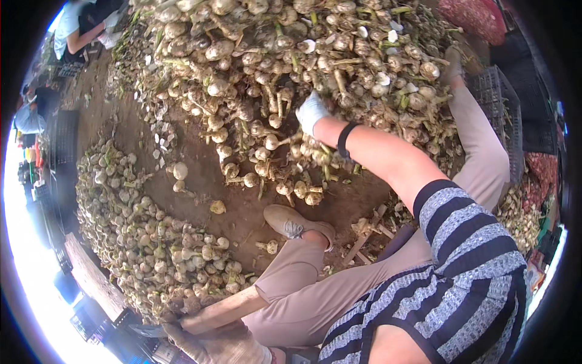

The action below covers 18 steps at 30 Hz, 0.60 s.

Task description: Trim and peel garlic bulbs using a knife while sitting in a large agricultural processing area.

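Observation:
My right hand [313, 113], in a white glove with a black band at the wrist, reaches into the large heap of garlic bulbs [254, 59]. Its fingertips are partly hidden among the stems, and whether they grip a bulb cannot be told. At the lower left my left hand [223, 343], in a dirty brownish glove, is closed about a pale wooden handle [227, 309], which runs to my leg. Beside that glove lies a flat grey piece, perhaps a metal blade [148, 330]. A second pile, of bulbs with short stems [168, 245], lies just beyond this hand.
My shoe [295, 225] stands on the soil between both piles, near loose bulbs [180, 171]. Wooden slats [363, 243] lie beside my leg. A plastic crate [498, 113] and red mesh sacks [477, 18] are at right. Another person [75, 34] works at the upper left, beyond the heap.

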Each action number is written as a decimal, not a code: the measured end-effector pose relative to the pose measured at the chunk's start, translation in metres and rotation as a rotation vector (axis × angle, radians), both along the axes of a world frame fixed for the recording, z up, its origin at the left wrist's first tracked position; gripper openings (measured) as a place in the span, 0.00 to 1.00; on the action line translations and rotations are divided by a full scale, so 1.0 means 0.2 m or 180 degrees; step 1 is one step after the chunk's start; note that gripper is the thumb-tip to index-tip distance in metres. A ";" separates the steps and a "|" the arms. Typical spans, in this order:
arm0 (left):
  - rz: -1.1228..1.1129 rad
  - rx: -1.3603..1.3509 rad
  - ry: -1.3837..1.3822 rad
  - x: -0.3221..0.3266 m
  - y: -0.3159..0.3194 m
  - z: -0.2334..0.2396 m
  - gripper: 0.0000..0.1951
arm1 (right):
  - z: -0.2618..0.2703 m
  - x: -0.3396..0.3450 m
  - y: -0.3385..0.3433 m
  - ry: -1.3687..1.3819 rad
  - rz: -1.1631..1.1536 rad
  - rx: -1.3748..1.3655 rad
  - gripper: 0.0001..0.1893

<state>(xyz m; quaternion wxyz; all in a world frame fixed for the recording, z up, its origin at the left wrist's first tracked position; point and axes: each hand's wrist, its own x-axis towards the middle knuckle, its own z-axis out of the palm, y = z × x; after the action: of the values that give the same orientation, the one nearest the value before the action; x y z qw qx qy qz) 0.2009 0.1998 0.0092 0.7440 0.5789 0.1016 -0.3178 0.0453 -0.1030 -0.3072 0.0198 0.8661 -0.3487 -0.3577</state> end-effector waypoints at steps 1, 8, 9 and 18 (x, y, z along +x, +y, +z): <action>-0.0017 0.0007 -0.0017 0.00 0.00 0.02 0.15 | -0.02 -0.03 0.10 -0.0073 0.0031 0.0056 0.18; -0.0184 -0.0147 -0.0015 -0.06 -0.03 0.06 0.15 | -0.13 -0.77 0.67 -0.0402 -0.0136 0.0794 0.25; -0.0059 -0.0037 -0.0101 -0.04 0.01 0.05 0.15 | 0.15 -0.50 0.63 -0.0302 -0.0776 0.1317 0.23; -0.0402 -0.0532 -0.0210 -0.11 0.04 0.05 0.17 | 0.16 -0.35 -0.04 -0.0344 -0.0165 -0.0464 0.33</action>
<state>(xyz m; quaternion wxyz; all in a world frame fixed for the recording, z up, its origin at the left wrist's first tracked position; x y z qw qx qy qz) 0.1792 0.2084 0.0191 0.7711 0.5303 0.0135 -0.3521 -0.0254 -0.1108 -0.2758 0.0546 0.8711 -0.3966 -0.2845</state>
